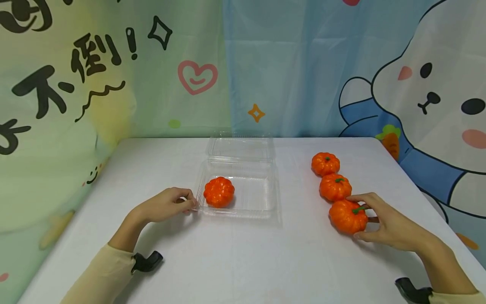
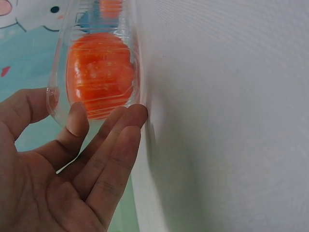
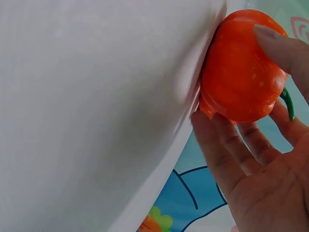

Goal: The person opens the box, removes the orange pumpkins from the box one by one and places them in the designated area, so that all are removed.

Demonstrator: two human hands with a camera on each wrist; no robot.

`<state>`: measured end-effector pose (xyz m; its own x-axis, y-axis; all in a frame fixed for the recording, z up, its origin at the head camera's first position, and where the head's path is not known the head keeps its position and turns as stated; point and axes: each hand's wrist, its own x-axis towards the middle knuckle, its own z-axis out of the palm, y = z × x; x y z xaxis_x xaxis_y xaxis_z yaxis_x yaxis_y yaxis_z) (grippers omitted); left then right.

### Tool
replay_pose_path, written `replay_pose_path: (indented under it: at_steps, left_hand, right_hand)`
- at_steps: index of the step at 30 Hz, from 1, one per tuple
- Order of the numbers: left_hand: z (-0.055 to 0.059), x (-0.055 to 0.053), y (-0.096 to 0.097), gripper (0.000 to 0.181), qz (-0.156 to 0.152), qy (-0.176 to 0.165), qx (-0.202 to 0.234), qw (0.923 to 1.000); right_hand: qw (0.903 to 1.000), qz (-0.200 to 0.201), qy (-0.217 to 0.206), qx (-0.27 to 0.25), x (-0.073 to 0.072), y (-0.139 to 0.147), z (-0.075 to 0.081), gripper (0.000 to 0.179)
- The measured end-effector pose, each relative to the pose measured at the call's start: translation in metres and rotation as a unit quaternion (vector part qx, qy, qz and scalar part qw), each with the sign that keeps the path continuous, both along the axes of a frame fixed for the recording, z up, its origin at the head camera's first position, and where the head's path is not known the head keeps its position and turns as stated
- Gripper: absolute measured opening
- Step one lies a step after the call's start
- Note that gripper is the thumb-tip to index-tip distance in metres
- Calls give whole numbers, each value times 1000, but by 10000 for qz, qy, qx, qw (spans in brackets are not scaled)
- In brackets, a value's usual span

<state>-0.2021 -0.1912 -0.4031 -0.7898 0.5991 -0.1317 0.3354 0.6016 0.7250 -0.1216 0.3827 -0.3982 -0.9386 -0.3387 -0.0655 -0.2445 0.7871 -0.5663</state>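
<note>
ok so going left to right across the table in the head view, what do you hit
left hand → pumpkin in the tray → clear plastic tray → pumpkin gripped on the table → right hand. The two pumpkins behind the gripped one sit in the same span, so they are left out.

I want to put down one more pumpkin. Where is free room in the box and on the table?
Inside the clear box, the right part beside its pumpkin is bare. The table between both hands is bare too. Crowded: the pumpkin row by the right hand.
</note>
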Motion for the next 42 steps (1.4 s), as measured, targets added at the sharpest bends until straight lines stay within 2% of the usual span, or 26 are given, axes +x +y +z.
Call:
replay_pose_path:
  at_steps: [6, 10, 17, 28, 37, 42]
  left_hand:
    - [-2, 0, -1, 21, -19, -8, 23, 10000]
    - [-1, 1, -1, 21, 5, -41, 47, 10000]
    - [0, 3, 0, 21, 19, -133, 126, 9998]
    - [1, 3, 2, 22, -12, -148, 100, 9998]
    - [1, 2, 3, 21, -6, -99, 65, 9999]
    - [1, 2, 1, 22, 36, -139, 53, 9999]
  right_hand:
    - [9999, 33, 154, 52, -2, -1, 2, 94]
    - [9987, 37, 486, 126, -5, -5, 5, 96]
    - [9952, 63, 971, 70, -12, -19, 13, 88]
    - [9915, 324, 1229, -266, -26, -49, 18, 73]
    - [9928, 339, 1124, -222, -39, -77, 21, 69]
    - [9899, 642, 1238, -267, -51, -94, 26, 65]
